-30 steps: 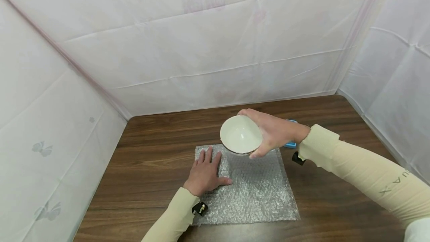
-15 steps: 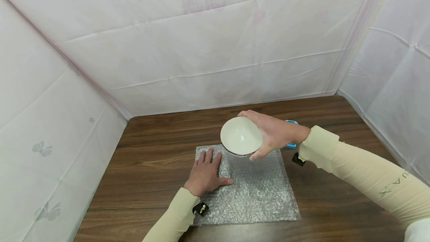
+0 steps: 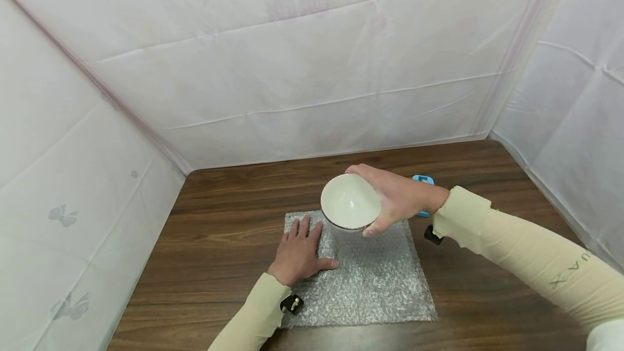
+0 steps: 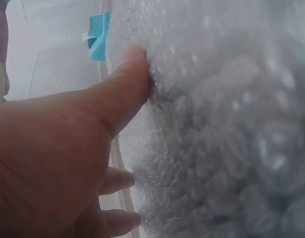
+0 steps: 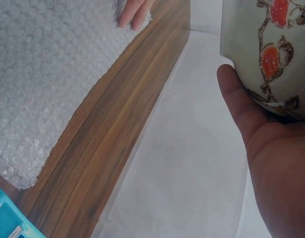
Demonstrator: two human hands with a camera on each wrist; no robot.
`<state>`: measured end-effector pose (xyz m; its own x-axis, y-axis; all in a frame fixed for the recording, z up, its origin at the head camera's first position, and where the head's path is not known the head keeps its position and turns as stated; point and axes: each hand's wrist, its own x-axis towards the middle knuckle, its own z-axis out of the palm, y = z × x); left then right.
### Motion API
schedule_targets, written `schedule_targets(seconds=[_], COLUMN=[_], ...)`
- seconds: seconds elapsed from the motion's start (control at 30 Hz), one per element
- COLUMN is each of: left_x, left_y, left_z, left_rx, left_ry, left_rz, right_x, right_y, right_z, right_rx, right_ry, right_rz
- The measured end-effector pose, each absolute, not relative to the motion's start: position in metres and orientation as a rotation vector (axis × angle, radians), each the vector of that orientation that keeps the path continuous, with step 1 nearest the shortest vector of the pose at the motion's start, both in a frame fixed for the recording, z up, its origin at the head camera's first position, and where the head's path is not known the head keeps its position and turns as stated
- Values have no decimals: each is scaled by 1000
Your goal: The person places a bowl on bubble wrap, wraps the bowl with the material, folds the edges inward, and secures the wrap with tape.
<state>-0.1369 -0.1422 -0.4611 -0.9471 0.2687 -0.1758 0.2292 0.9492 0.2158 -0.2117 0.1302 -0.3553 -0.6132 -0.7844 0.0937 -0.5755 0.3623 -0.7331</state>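
A white bowl (image 3: 350, 201) with a dark rim hangs tilted above the bubble wrap (image 3: 375, 280), held by my right hand (image 3: 397, 194) around its right side. Red fruit and brown branches decorate the outside of the bowl (image 5: 276, 64) in the right wrist view. My left hand (image 3: 298, 253) lies flat with spread fingers on the left part of the bubble wrap. In the left wrist view, the thumb (image 4: 130, 74) of that hand presses on the bubbles. Part of a light-blue object (image 3: 423, 179) shows behind my right wrist, which hides its middle.
The bubble wrap lies on a brown wooden table (image 3: 214, 232). White sheeting (image 3: 292, 69) with faint prints stands around its back and sides. Small black wrist cameras (image 3: 292, 304) are strapped to both arms.
My right hand has lowered slightly with the bowl, toward the bubble wrap. The left hand stays in place on the wrap.
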Motion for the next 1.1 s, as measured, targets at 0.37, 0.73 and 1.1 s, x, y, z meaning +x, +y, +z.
schedule_targets(seconds=[0.37, 0.73, 1.1], left_x=[-137, -137, -137], left_y=[-142, -142, -143], left_z=[-462, -462, -463], left_rx=[363, 370, 372], left_ry=[2890, 2904, 2908], left_rz=[283, 278, 295], right_x=[-210, -211, -211], right_y=[130, 130, 129], right_z=[-359, -365, -371], right_rx=[-1199, -1171, -1191], right_ry=[2359, 2345, 2356], right_rz=[-1094, -1087, -1077])
